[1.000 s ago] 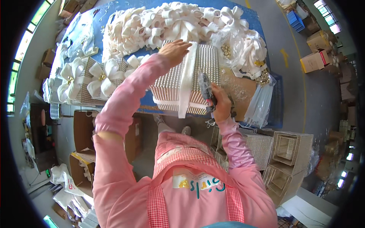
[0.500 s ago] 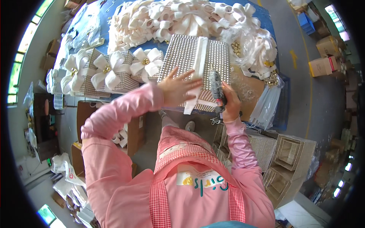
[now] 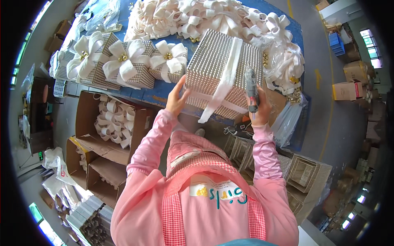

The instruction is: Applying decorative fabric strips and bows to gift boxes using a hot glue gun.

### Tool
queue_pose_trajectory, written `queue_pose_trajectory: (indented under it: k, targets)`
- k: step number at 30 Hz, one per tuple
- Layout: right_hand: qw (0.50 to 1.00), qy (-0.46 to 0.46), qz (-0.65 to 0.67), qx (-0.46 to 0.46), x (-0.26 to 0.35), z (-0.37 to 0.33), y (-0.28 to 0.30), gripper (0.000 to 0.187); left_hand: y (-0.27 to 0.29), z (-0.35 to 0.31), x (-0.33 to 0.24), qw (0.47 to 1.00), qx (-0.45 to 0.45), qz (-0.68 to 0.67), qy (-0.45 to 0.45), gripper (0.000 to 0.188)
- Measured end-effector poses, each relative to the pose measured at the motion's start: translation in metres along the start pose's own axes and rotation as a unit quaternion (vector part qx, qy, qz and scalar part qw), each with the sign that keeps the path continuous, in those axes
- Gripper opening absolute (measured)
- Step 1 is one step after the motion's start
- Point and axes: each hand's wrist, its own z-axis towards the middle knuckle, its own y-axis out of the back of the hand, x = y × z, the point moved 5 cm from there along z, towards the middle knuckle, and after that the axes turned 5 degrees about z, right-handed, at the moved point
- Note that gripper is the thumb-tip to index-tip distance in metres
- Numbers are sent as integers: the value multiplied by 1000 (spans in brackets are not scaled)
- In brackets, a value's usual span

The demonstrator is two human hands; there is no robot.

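A studded, pearly box [image 3: 207, 61] stands tilted at the front of the blue table. A white fabric ribbon [image 3: 227, 78] runs over its top and hangs loose past the near edge, crossing another strip along the front side. My left hand [image 3: 177, 99] grips the box's left side near its front corner, thumb and fingers against it. In my right hand [image 3: 261, 107] is a hot glue gun [image 3: 251, 88], fingers wrapped around it, nozzle pointing away from me over the box's right part. Three finished boxes with white bows [image 3: 123, 57] and gold bead centres stand to the left.
Piled white ribbon loops [image 3: 193, 20] cover the back of the blue table [image 3: 154, 95]. Clear plastic and gold beads [image 3: 294, 96] lie at the right. Below left, a cardboard carton [image 3: 141, 127] holds more ribbon loops. Studded open boxes [image 3: 303, 174] are stacked at lower right.
My left hand has left the ribbon on top and moved down to the box's left side. The box has turned and tipped, showing its front. The glue gun has shifted right.
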Motion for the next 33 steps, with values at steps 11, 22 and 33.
queue_pose_trajectory:
  k: [11,22,33]
  targets:
    - [995,-49,-15,84,8,128,35,39,30,86,-114,951,-67,296,-60,31]
    - [960,-197,63,189,-128,145,-62,42,2,139,-40,892,113,416,135,45]
    - [978,-172,78,-83,-81,74,33,20,-101,157,-82,795,170,504,-292,51]
